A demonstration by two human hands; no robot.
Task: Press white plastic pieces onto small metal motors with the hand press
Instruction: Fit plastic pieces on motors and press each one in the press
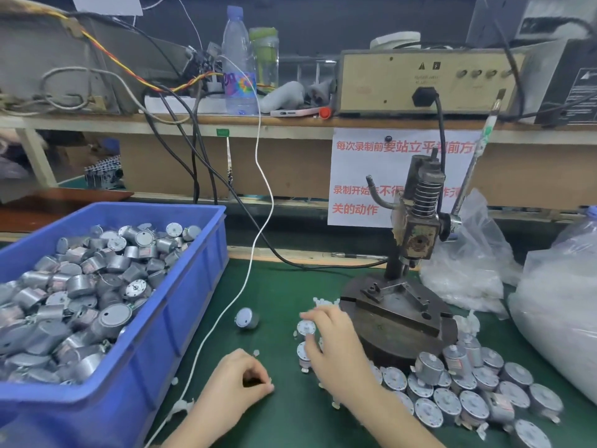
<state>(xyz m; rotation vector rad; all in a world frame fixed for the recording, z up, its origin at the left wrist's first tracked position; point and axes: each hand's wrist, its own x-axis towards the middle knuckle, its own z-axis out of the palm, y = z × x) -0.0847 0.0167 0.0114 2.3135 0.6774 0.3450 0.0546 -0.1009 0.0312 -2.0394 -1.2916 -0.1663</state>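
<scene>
The hand press stands on its round dark base at the right of the green mat. My right hand is just left of the base, its fingers curled round a small metal motor. A second motor sits partly under that hand. My left hand rests on the mat with curled fingers, fingertips pinched together on something I cannot make out. Tiny white plastic pieces lie scattered by the base. One loose motor lies alone on the mat.
A blue bin full of motors fills the left. Several motors lie in a pile in front of the press. Clear bags of white pieces sit at the right. A white cable runs across the mat.
</scene>
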